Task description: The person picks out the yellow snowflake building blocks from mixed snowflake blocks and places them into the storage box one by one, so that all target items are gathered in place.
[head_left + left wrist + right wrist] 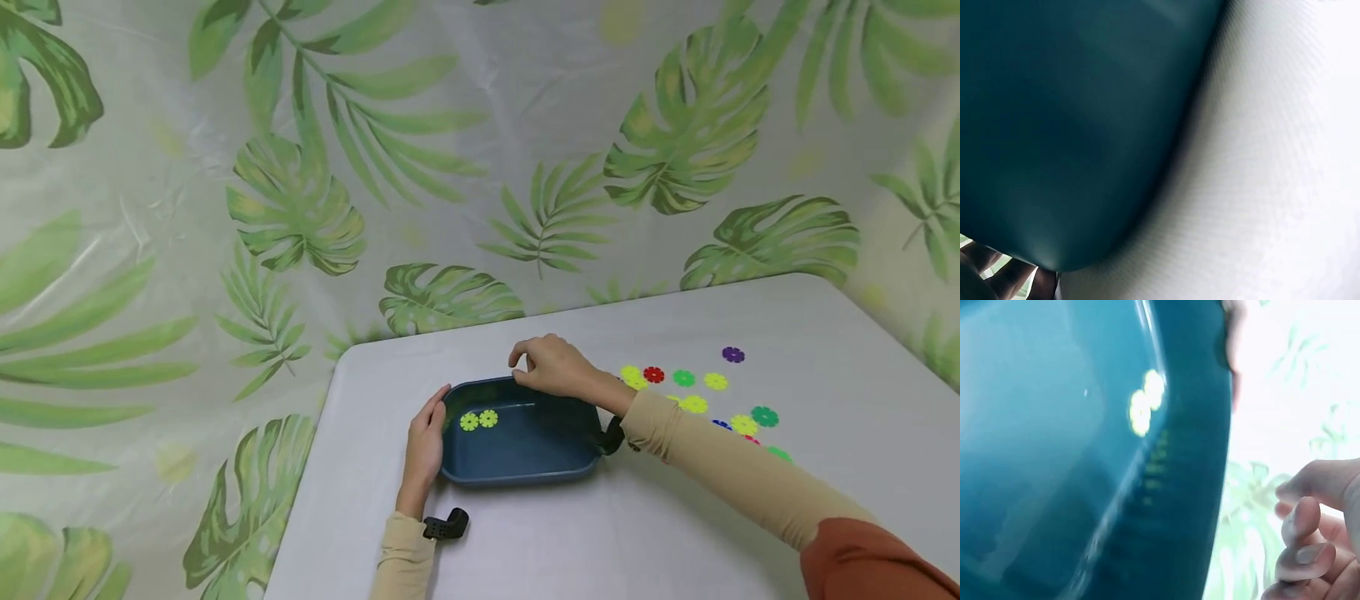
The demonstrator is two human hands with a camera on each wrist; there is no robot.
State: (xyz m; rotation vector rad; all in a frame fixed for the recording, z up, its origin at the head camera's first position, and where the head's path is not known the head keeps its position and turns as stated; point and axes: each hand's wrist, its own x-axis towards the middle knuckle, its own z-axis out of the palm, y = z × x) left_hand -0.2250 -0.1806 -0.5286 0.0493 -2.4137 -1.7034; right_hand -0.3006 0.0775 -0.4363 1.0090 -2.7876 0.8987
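A dark blue rectangular tray (517, 442) with rounded corners is on the white table. Two yellow flower-shaped discs (478, 420) lie side by side in its left half. At the tray's left end, my left hand (426, 446) holds the wall; some of its fingers (1013, 278) show past the tray's outer side in the left wrist view. My right hand (557, 367) hovers over the far rim, fingers loosely bent and a gap between thumb and forefinger. Nothing shows between those fingers in the right wrist view, where the hand (1319, 531) appears beside the tray.
To the right of the tray, several flower-shaped discs are scattered: a purple disc (733, 355), a red disc (654, 375), a green disc (765, 417) and yellow ones (693, 404). My right forearm passes over part of this area. A leaf-patterned curtain (540, 217) hangs behind the table (525, 533).
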